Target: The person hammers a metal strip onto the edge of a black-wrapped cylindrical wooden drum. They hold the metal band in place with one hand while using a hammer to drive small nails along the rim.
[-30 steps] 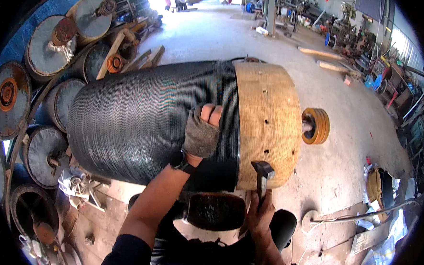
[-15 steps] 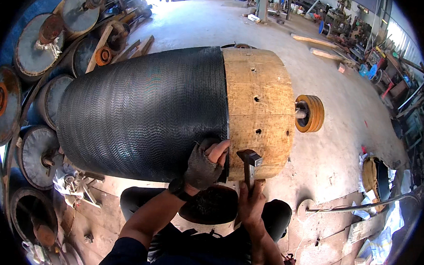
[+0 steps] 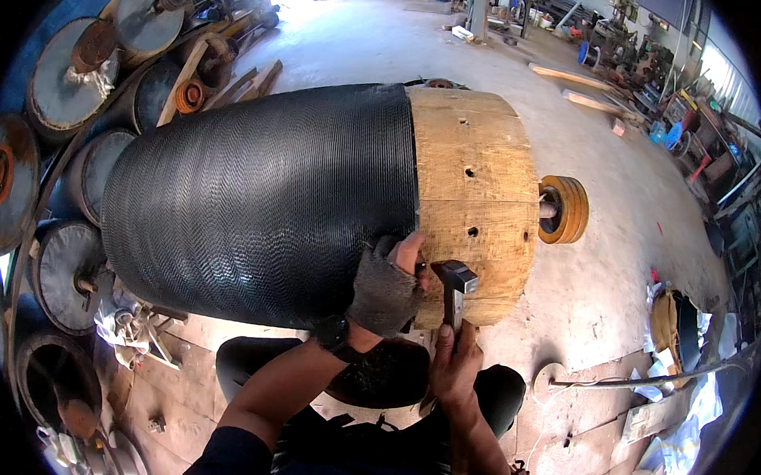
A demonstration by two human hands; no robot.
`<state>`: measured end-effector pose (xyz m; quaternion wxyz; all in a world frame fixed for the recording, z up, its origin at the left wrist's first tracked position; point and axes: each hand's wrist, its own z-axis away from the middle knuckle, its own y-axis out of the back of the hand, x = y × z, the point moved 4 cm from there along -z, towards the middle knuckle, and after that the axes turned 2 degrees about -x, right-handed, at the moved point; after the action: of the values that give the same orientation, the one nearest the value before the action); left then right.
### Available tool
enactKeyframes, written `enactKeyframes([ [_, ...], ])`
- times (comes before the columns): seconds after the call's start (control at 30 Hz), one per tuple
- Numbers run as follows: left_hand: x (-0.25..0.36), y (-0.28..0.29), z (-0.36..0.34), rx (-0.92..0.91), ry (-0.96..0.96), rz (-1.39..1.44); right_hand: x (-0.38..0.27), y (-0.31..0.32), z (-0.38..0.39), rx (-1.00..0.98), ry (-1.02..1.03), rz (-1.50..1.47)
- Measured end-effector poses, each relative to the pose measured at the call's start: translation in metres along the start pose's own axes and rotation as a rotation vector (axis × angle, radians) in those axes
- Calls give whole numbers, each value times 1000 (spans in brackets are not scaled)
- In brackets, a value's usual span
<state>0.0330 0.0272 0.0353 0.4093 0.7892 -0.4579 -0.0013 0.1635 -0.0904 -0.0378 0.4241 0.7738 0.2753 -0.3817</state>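
Most of the wooden drum (image 3: pixel 477 200) was already wrapped in black mesh (image 3: pixel 262 201). The left hand (image 3: pixel 391 281) (gloved) pressed the mesh edge just beside the hammer (image 3: pixel 455 284), which the right hand (image 3: pixel 453 362) gripped closed; the end band remained bare.

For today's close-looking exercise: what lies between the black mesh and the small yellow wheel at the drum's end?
In the head view, the bare wooden drum lies between the black mesh and the yellow wheel.
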Motion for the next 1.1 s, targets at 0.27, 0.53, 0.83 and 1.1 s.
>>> enactKeyframes([
  [0.27, -2, -15, 4, 25, 7, -94, 9, 0, -8, -48, 80, 161],
  [0.53, 15, 7, 10, -13, 23, -30, -6, 11, -9, -102, -92, 154],
  [0.83, 29, -3, 136, -487, -212, -70, 1, 6, -13, -23, 71, 215],
  [1.1, 20, -39, 174, -582, -41, 131, 16, -19, -8, -59, -168, 107],
])
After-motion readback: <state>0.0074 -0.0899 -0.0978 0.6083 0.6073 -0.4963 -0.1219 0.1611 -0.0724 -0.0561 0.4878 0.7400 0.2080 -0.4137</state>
